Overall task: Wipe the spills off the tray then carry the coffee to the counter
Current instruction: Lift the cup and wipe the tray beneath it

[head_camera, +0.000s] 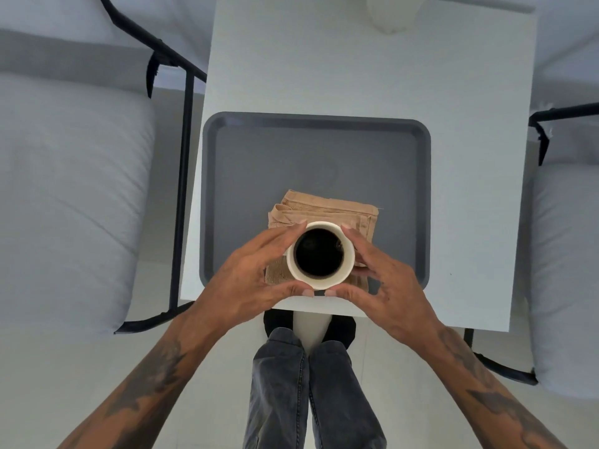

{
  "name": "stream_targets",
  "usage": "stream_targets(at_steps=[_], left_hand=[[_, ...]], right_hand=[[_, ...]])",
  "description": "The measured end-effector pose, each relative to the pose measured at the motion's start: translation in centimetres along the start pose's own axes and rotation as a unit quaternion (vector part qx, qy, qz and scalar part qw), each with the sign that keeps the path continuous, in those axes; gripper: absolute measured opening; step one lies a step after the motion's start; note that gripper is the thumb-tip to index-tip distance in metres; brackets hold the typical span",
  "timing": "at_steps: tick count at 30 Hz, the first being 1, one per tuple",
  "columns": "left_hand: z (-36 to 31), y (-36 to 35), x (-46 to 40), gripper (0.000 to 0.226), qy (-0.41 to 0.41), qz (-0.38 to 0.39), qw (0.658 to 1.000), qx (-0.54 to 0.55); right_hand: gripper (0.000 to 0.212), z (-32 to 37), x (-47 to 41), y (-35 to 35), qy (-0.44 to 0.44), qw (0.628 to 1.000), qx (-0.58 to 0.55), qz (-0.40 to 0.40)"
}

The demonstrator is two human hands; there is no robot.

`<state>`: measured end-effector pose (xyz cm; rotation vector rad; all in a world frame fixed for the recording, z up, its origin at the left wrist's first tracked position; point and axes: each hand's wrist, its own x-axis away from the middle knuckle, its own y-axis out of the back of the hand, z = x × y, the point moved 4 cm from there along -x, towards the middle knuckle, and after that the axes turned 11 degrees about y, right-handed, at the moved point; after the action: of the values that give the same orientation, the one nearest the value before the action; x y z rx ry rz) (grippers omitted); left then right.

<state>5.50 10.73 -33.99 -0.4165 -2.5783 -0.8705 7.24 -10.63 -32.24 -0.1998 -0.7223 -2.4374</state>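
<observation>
A white paper cup (348, 254) full of dark coffee is held between both hands above the near part of a grey tray (311, 157). My left hand (249, 280) wraps its left side and my right hand (385, 280) wraps its right side, with the thumbs meeting at the cup's near rim. A folded tan cloth (327, 209) lies on the tray under and behind the cup. The tray's bare surface looks dry, with only a faint ring mark near its middle.
The tray rests on a narrow white table (356, 69). Black-framed chairs with pale cushions stand on the left (64, 189) and right (567, 254). My legs in dark jeans (308, 393) are at the table's near edge.
</observation>
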Motion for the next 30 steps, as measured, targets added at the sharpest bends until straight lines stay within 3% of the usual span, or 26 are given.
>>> stream_targets(at_steps=[8,16,27,29,30], left_hand=[[-1.1,3.1,-0.4,0.095,-0.013,-0.038,0.999,-0.011],[-0.7,7.8,-6.2,0.098,-0.044,-0.066,0.997,-0.004],[-0.2,7.2,-11.4,0.105,-0.026,-0.029,0.999,-0.012],[0.8,6.5,-10.5,0.101,0.007,-0.058,0.998,-0.02],[1.5,6.1,-9.2,0.093,0.026,-0.108,0.994,-0.009]], right_hand=[[0.081,2.7,-2.7,1.4,0.055,0.998,0.012,-0.001],[0.085,3.3,-10.1,1.9,0.103,0.993,-0.045,-0.031],[0.097,-0.2,-12.7,3.0,0.049,0.997,-0.046,-0.042],[0.099,-0.7,-11.1,2.8,0.021,0.998,0.009,-0.051],[0.094,-0.9,-9.4,2.5,0.004,0.996,0.043,-0.075]])
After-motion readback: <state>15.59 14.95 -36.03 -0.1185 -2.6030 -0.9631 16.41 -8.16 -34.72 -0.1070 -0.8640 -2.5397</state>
